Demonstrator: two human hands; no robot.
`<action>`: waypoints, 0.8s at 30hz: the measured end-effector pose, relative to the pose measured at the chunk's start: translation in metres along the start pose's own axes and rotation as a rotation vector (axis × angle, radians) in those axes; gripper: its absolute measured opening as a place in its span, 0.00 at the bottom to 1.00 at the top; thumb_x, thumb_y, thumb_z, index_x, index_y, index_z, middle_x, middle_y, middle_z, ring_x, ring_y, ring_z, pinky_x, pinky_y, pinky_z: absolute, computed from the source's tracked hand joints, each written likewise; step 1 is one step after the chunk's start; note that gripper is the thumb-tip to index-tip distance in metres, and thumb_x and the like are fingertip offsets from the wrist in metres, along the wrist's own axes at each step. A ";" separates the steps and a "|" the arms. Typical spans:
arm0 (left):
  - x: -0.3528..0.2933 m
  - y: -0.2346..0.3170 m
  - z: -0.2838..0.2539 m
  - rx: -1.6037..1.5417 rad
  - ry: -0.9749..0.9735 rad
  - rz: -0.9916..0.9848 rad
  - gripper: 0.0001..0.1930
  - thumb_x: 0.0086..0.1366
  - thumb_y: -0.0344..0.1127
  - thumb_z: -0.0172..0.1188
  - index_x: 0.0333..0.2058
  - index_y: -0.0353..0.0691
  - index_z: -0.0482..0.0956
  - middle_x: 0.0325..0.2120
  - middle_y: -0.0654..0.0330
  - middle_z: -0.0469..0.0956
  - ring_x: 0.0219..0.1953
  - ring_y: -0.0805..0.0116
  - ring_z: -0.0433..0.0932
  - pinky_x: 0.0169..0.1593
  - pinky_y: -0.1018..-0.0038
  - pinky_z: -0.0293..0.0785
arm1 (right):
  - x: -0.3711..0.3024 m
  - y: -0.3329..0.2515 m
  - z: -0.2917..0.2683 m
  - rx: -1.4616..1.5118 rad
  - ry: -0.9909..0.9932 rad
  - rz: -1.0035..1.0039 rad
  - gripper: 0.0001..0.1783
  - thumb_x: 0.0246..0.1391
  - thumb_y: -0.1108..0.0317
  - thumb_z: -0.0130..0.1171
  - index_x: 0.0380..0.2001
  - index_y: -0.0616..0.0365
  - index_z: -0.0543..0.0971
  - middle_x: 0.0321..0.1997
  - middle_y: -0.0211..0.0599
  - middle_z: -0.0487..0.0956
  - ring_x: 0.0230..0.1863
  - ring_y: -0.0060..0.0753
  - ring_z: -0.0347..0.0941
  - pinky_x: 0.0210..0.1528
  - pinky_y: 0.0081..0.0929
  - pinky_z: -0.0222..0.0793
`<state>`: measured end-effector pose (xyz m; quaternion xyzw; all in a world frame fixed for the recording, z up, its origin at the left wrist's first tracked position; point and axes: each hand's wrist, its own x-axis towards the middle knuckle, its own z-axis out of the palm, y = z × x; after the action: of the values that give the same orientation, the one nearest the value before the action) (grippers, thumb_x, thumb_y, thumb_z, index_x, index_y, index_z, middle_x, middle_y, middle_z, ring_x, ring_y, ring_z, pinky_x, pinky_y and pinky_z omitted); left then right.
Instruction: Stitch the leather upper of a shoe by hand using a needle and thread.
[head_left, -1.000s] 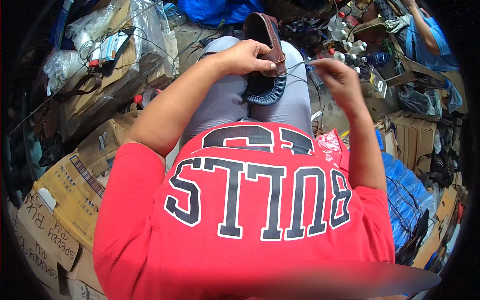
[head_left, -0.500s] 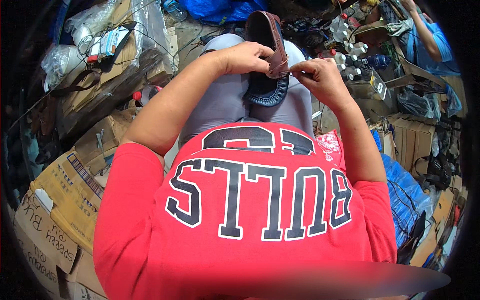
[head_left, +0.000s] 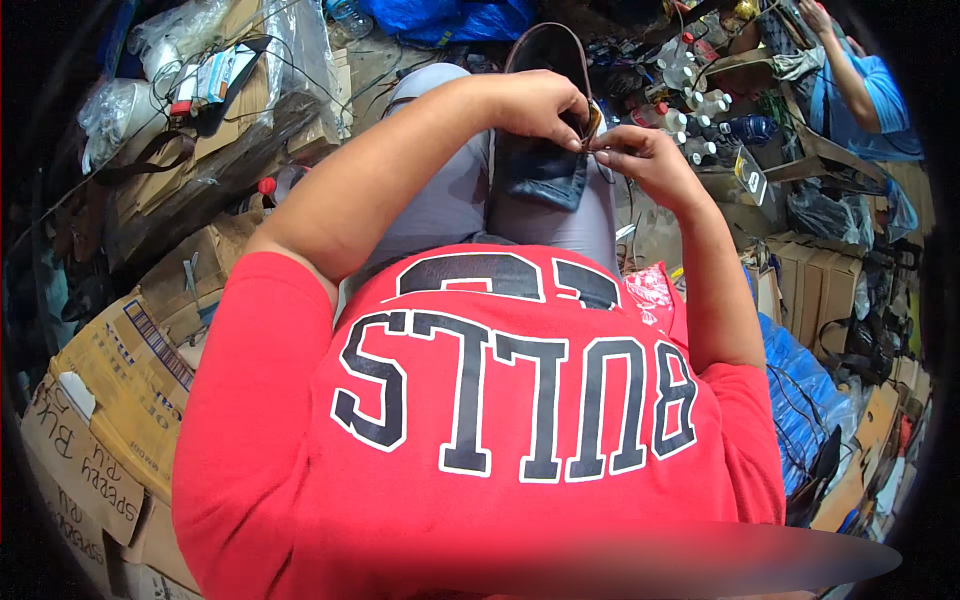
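Note:
A leather shoe (head_left: 538, 182) with a dark, gathered toe and brown upper rests over my thighs, its opening away from me and tilted on its side. My left hand (head_left: 543, 106) is closed on the shoe's upper, thumb at its right edge. Right beside that thumb, my right hand (head_left: 648, 162) pinches at the same edge with thumb and forefinger. Whatever thin piece lies between those fingertips is too small to make out. The shoe's middle is partly hidden behind my left hand.
Several bottles (head_left: 700, 125) stand right of my knees. Cardboard boxes (head_left: 815, 285) and a blue plastic sheet (head_left: 795, 400) lie at right. Plastic-wrapped cardboard (head_left: 190, 190) is piled at left. Another person in a blue shirt (head_left: 880, 95) is at the far right.
The shoe has turned onto its side, so its brown flap faces away more. My left hand has shifted right and slightly up; my right hand has moved slightly right and down.

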<state>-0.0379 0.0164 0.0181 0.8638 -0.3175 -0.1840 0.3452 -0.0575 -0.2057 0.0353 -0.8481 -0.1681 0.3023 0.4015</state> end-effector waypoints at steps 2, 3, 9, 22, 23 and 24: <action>0.012 0.001 -0.003 -0.059 -0.167 0.050 0.23 0.49 0.37 0.66 0.44 0.35 0.76 0.37 0.49 0.79 0.40 0.56 0.78 0.45 0.68 0.71 | 0.001 0.024 -0.008 0.073 0.004 -0.148 0.09 0.49 0.69 0.62 0.34 0.58 0.81 0.34 0.28 0.75 0.38 0.21 0.70 0.45 0.22 0.64; 0.014 0.004 -0.004 -0.007 -0.134 0.058 0.22 0.48 0.34 0.66 0.44 0.37 0.77 0.36 0.50 0.80 0.38 0.58 0.79 0.44 0.69 0.72 | 0.003 0.030 -0.011 0.123 -0.048 -0.100 0.10 0.49 0.68 0.63 0.35 0.59 0.81 0.38 0.29 0.74 0.43 0.21 0.68 0.46 0.22 0.63; 0.024 0.005 0.001 -0.058 -0.116 -0.029 0.19 0.46 0.33 0.68 0.41 0.41 0.80 0.32 0.53 0.81 0.34 0.62 0.80 0.41 0.71 0.73 | 0.013 0.054 -0.018 0.371 -0.162 -0.025 0.12 0.49 0.67 0.63 0.36 0.60 0.79 0.36 0.26 0.75 0.41 0.21 0.68 0.49 0.22 0.60; 0.027 0.001 0.004 -0.198 -0.112 -0.080 0.18 0.46 0.30 0.69 0.40 0.42 0.81 0.30 0.58 0.82 0.32 0.69 0.79 0.39 0.73 0.73 | 0.029 0.077 -0.014 0.688 -0.302 0.032 0.07 0.50 0.69 0.61 0.32 0.58 0.78 0.36 0.22 0.75 0.42 0.19 0.66 0.51 0.20 0.56; 0.027 0.000 0.004 -0.199 -0.108 -0.081 0.18 0.46 0.30 0.69 0.40 0.42 0.81 0.30 0.58 0.82 0.32 0.69 0.79 0.39 0.73 0.73 | 0.029 0.076 -0.012 0.662 -0.270 0.012 0.07 0.49 0.69 0.62 0.32 0.58 0.78 0.35 0.23 0.75 0.41 0.18 0.67 0.50 0.20 0.57; 0.027 0.000 0.005 -0.183 -0.098 -0.092 0.18 0.46 0.30 0.69 0.39 0.42 0.82 0.30 0.58 0.82 0.32 0.69 0.79 0.39 0.72 0.73 | 0.027 0.071 -0.010 0.637 -0.238 -0.006 0.07 0.48 0.69 0.62 0.32 0.58 0.78 0.35 0.23 0.76 0.40 0.18 0.68 0.49 0.20 0.59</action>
<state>-0.0212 -0.0040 0.0127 0.8322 -0.2760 -0.2700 0.3979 -0.0275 -0.2417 -0.0257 -0.6383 -0.1135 0.4354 0.6246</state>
